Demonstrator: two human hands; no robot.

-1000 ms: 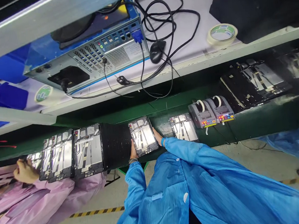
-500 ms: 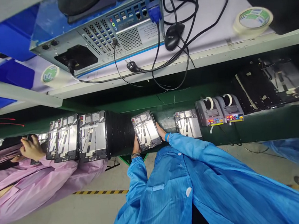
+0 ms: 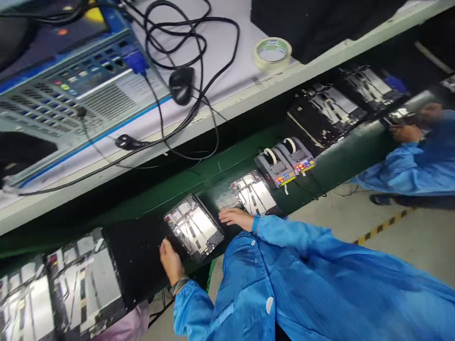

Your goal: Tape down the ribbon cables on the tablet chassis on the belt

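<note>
1. Dark-edged rectangular tablet housing with a silver metal back and black tape strips [image 3: 194, 227]: lies flat and slightly skewed on the black textured mat strip [image 3: 137, 258], at the edge of the dark green conveyor belt [image 3: 333, 169].
2. Left hand [image 3: 172, 261]: fingers open and extended, at the housing's lower left edge. Contact unclear. Nothing pinched.
3. Right hand [image 3: 235, 218]: flat and open, fingers together, just beside the housing's right corner. Contact also unclear. No grip visible.
4. Similar silver-backed tablet housing [image 3: 253, 195]: lies just beyond the right hand. A careless sideways slide could knock the two together and scratch the metal.
5. Loose hold risk: with both hands open, the housing could skid if the belt moves or a palm drags across it.
6. Long, loose blue antistatic coat sleeves [image 3: 280, 232]: could snag the housing's exposed edges or catch the neighbouring housing.
7. Twin grey tape dispensers [image 3: 284, 160]: stand farther along the belt, clear of the hands, but a wide reach could strike them.
</note>
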